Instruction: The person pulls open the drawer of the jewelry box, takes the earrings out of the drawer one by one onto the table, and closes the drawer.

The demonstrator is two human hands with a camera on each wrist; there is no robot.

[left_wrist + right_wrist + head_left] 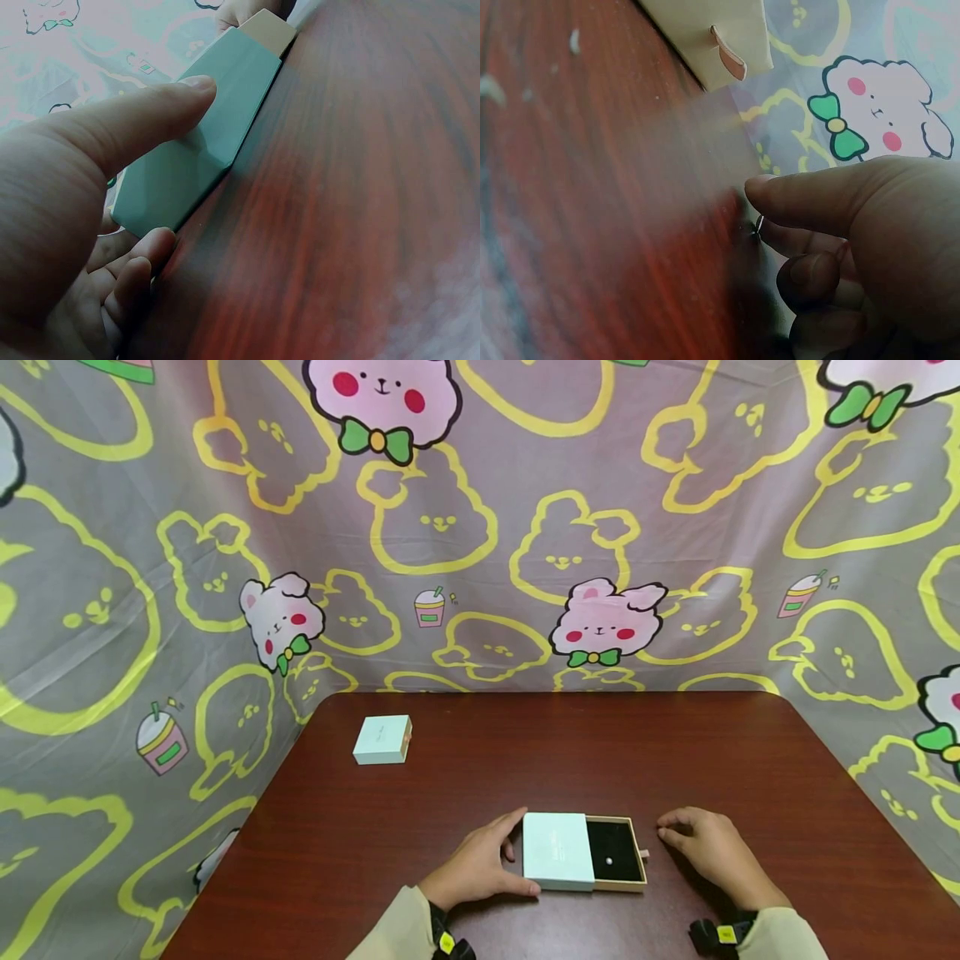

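Note:
My left hand holds a pale mint drawer-style jewelry box at its left end, thumb along the near side and fingers around the far corner. Its inner tray is pulled partway out to the right, and a black pad inside carries one small white pearl-like bead. A ribbon pull tab sticks out of the tray's end. Right of the tray, my right hand is just above the table, its thumb and forefinger pinching a tiny shiny silver piece. Most of that piece is hidden by the fingertips.
A second closed mint box sits at the back left of the dark reddish-brown table. Patterned cloth with cartoon rabbits hangs behind and at both sides. Each wrist wears a black strap with a yellow marker.

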